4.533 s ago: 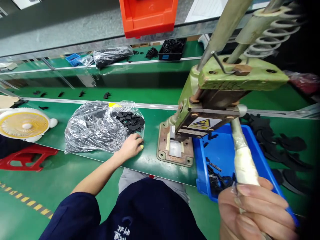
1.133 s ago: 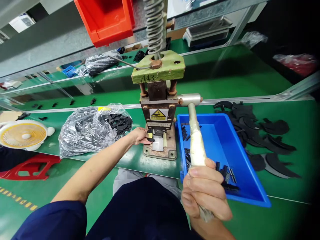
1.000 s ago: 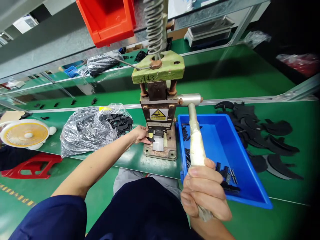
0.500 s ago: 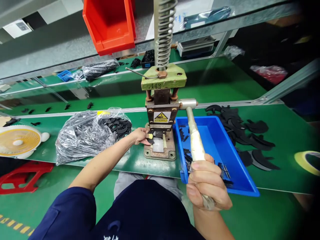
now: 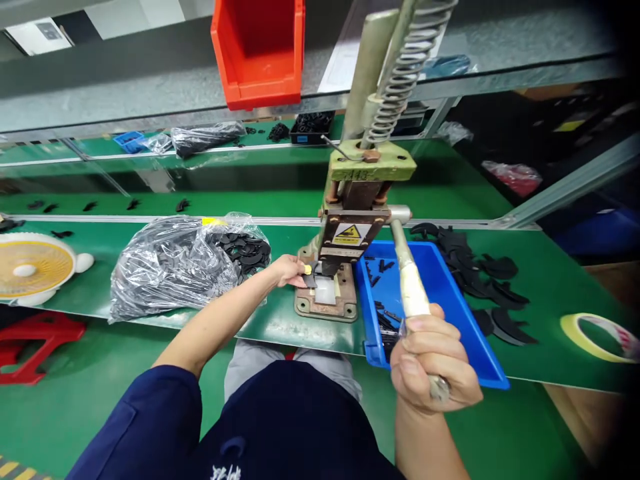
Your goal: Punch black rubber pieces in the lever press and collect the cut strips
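A hand press [image 5: 350,230] with a green top plate, a tall spring and a yellow warning label stands at the bench edge. My right hand [image 5: 435,360] is wrapped round its lever [image 5: 413,287], whose grip is covered in pale tape. At the press base [image 5: 325,312], my left hand [image 5: 291,271] pinches a small black part [image 5: 311,280] under the ram. A bit of yellow shows at those fingertips. Just how far the part reaches beneath the ram is hidden.
Right of the press sits a blue tray [image 5: 445,300] with small black pieces. Curved black parts [image 5: 500,293] and a tape roll [image 5: 600,337] lie beyond it. To the left are a plastic bag [image 5: 170,267] of black parts and a fan [image 5: 35,267]. Overhead hangs a red bin [image 5: 260,87].
My view has shifted and tilted, so the press now appears farther right and leaning. My left hand still holds the black part at the base, and my right hand stays on the lever.
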{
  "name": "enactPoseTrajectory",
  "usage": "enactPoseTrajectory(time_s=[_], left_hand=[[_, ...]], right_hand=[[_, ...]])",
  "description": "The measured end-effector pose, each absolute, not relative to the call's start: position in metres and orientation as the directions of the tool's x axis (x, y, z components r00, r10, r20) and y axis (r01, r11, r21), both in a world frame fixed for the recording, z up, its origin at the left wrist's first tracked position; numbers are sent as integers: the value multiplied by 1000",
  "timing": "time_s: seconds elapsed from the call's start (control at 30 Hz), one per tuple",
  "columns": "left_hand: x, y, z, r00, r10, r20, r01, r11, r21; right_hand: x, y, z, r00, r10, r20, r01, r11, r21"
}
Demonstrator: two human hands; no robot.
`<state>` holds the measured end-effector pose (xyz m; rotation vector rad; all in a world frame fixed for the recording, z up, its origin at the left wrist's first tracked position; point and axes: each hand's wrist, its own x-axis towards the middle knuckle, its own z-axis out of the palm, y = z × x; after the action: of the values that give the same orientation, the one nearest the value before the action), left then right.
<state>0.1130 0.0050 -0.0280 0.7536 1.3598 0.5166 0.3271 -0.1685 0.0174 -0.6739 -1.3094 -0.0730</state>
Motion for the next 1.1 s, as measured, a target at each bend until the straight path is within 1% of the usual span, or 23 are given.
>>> enactPoseTrajectory(time_s=[0.1, 0.2, 0.23, 0.27, 0.3, 0.33, 0.37, 0.4, 0.47, 0.53, 0.57, 0.63, 0.73, 0.9, 1.03, 1.1], left_hand=[[79, 14, -19, -7, 803, -597, 182, 588, 788], [31, 15, -10, -144, 862, -485, 246, 506, 827], [16, 12, -8, -161, 889, -430, 316, 459, 831], [3, 6, -8, -148, 923, -354, 433, 382, 816], [-7, -2, -9, -92, 959, -269, 580, 272, 768], [-13, -11, -11, 10, 982, -190, 722, 124, 681], [-16, -20, -13, 139, 981, -136, 825, -39, 563], [-17, -29, -16, 261, 958, -118, 877, -184, 444], [-10, -45, -23, 403, 904, -144, 893, -354, 276], [1, -59, -28, 450, 876, -173, 889, -422, 176], [8, -65, -31, 465, 868, -177, 884, -443, 151], [21, -79, -36, 524, 838, -156, 850, -503, 155], [33, -107, -49, 621, 779, -82, 775, -596, 208], [27, -150, -73, 663, 745, 70, 706, -654, 272], [14, -170, -84, 652, 746, 133, 686, -656, 316], [8, -178, -85, 655, 742, 142, 661, -653, 369]], right_hand=[[327, -168, 17, 292, 313, 904, 420, 807, -415], [324, -164, 15, 352, 245, 903, 413, 826, -385], [323, -161, 15, 371, 218, 903, 414, 831, -371], [322, -159, 15, 385, 192, 903, 416, 837, -356], [320, -157, 15, 393, 168, 904, 419, 842, -339], [319, -155, 16, 395, 147, 907, 424, 847, -322], [319, -153, 16, 397, 136, 908, 426, 848, -313], [318, -153, 17, 398, 129, 908, 428, 849, -308], [317, -152, 18, 393, 120, 912, 434, 850, -299], [317, -155, 19, 390, 141, 910, 437, 842, -317], [318, -156, 19, 387, 156, 909, 437, 837, -330], [318, -160, 19, 378, 200, 904, 440, 821, -365], [320, -165, 19, 364, 253, 896, 449, 795, -407], [321, -169, 19, 357, 292, 887, 461, 771, -440], [321, -170, 18, 351, 304, 886, 451, 774, -445], [322, -170, 18, 347, 301, 888, 446, 780, -439]])
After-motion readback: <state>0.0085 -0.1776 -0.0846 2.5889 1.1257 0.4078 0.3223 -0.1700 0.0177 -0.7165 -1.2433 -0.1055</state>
